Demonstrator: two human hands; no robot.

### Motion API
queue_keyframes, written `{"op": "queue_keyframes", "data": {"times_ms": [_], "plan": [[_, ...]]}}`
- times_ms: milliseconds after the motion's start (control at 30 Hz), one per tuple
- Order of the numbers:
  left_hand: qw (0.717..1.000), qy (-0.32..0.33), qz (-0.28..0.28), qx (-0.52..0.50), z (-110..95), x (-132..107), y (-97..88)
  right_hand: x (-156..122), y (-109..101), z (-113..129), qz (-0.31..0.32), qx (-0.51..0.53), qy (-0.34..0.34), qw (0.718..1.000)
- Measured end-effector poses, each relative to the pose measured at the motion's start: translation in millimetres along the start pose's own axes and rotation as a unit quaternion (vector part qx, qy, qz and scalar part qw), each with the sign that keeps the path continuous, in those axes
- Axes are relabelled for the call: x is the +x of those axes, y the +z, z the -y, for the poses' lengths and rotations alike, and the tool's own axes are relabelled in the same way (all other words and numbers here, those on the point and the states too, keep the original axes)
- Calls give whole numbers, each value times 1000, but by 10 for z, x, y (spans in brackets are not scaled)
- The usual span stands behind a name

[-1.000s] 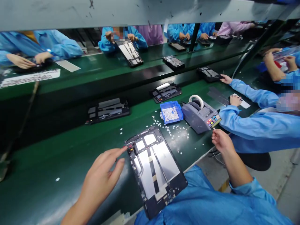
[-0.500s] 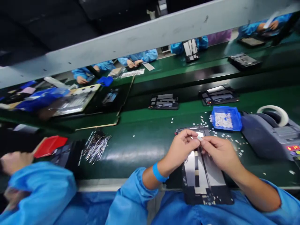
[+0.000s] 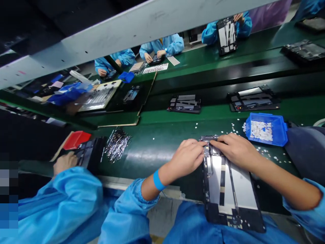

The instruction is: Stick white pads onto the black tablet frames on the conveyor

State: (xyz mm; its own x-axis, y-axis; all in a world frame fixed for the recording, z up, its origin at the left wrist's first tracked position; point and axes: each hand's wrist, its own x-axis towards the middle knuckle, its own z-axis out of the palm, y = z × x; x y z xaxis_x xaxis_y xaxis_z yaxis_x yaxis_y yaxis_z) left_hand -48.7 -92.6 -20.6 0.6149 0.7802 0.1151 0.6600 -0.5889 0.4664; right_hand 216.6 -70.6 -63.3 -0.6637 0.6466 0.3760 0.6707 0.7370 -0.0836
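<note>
An opened tablet back [image 3: 230,189] with silver plates lies on the green bench [image 3: 157,149] before me, its near end hanging over the edge. My left hand [image 3: 186,157] rests at its top left corner, fingers curled and pressed onto the frame. My right hand [image 3: 235,149] lies across the top edge, fingers bent down and pressing there. What is under the fingertips is hidden. A blue wristband [image 3: 157,179] sits on my left wrist.
A blue tray [image 3: 266,130] of small white pieces stands at the right, loose pieces scattered around it. A grey tape dispenser [image 3: 307,149] is at far right. Two more tablet backs [image 3: 185,103] ride the belt behind. A co-worker's hand [image 3: 64,162] works at left beside metal strips [image 3: 116,144].
Both hands have come down from holding a small white piece above the tablet back and now press on its top edge. The view has swung a little left and down.
</note>
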Motion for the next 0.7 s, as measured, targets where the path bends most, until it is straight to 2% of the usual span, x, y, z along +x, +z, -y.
{"op": "queue_keyframes", "data": {"times_ms": [167, 400, 567, 700], "plan": [[990, 50, 49, 125, 7, 87, 153, 1, 49, -46, 18, -34, -31, 999], [985, 65, 62, 149, 12, 156, 115, -24, 71, -110, 32, -24, -50, 998], [993, 41, 66, 91, 12, 188, 62, -3, 54, -129, 42, -14, -59, 997], [997, -38, 27, -55, 28, 287, 14, -1, 53, -176, 44, 6, -57, 997]]}}
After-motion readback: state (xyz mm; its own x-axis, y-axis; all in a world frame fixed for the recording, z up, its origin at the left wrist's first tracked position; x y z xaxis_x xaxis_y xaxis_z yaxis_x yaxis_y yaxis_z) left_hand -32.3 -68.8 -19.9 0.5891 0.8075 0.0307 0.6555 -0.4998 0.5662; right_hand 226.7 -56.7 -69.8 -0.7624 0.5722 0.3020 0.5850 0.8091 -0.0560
